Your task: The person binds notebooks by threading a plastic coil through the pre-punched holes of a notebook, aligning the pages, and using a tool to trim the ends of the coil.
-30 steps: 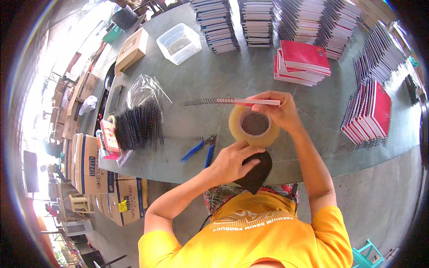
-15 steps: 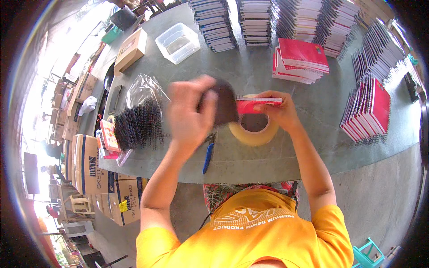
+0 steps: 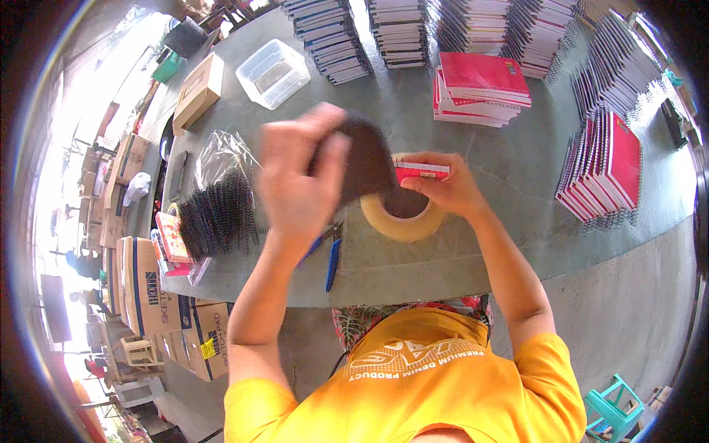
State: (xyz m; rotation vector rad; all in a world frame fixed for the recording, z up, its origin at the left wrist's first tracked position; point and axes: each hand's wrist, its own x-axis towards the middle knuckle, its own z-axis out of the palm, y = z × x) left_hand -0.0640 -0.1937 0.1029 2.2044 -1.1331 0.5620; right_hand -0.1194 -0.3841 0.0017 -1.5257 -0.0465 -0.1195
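My left hand (image 3: 299, 170), smeared by motion, is closed round a dark brown, round-edged piece (image 3: 362, 159) whose kind I cannot make out. Between thumb and fingers of my right hand (image 3: 447, 183) is a small red notebook (image 3: 413, 170), page edges upward. The dark piece reaches the notebook's left end; whether they touch is hard to tell. Below both lies a wide roll of yellowish tape (image 3: 399, 230) flat on the grey table (image 3: 509, 244). Blue-handled pliers (image 3: 333, 262) rest left of the roll, partly behind my left forearm.
Black spiral coils (image 3: 218, 214) lie in a bunch at the left beside clear plastic wrap (image 3: 225, 159). Red notebooks stand stacked at the back (image 3: 484, 85) and right (image 3: 602, 173). Tall notebook stacks (image 3: 399, 33) line the far edge, near a clear plastic tub (image 3: 273, 74).
My left hand and the dark piece have moved slightly left and up. The notebook in my right hand shows less of its red face. The view has shifted a little.
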